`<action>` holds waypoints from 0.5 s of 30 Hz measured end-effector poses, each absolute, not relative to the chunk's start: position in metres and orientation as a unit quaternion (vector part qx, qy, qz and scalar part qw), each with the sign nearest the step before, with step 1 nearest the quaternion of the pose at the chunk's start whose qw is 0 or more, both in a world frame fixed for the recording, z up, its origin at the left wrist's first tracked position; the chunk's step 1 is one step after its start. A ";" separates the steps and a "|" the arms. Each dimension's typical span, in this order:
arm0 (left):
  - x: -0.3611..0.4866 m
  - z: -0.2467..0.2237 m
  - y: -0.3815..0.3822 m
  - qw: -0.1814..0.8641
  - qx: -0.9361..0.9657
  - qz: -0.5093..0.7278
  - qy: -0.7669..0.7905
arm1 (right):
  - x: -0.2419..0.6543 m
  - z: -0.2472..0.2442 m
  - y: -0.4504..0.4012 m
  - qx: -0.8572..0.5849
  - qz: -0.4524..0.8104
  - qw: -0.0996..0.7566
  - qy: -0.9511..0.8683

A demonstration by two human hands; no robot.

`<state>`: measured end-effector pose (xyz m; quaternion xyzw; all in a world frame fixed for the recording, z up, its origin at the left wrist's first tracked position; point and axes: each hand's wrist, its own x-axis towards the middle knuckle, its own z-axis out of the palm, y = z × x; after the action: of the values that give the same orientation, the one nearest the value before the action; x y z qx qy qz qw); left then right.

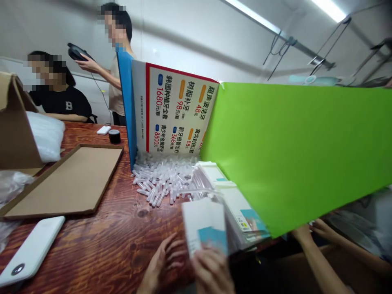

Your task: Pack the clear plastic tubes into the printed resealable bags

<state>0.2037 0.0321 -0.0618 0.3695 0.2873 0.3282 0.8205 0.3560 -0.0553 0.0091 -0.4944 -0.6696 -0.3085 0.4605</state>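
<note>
We read red prices 1680, 98, 48, 8800, 368 and 88 beside Chinese characters on the upright white printed board [176,116], which meets a bright green panel [294,151] at the far edge of the reddish wooden table [116,241]. Our left hand [162,265] rests spread, fingers flat on the table's near edge. Our right hand [211,271] grips a blurred white packet with a blue patch [204,228], just beside a row of like packets [235,204]. Clear plastic tubes [162,179] lie heaped before the board.
</note>
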 end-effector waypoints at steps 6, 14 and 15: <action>0.202 -0.062 0.078 0.690 0.387 0.402 0.462 | 0.351 -0.030 -0.002 -0.504 -0.085 0.370 -0.776; 0.142 -0.099 0.111 0.551 0.492 0.425 0.524 | 0.416 -0.057 0.094 -0.833 -0.092 0.198 -0.508; 0.137 -0.099 0.117 0.541 0.494 0.419 0.536 | 0.417 -0.058 0.103 -0.833 -0.093 0.203 -0.507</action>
<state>0.1375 0.1174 -0.0993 0.4937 0.5360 0.4194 0.5413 0.4172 0.1030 -0.0585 -0.8329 -0.5065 -0.0928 0.2029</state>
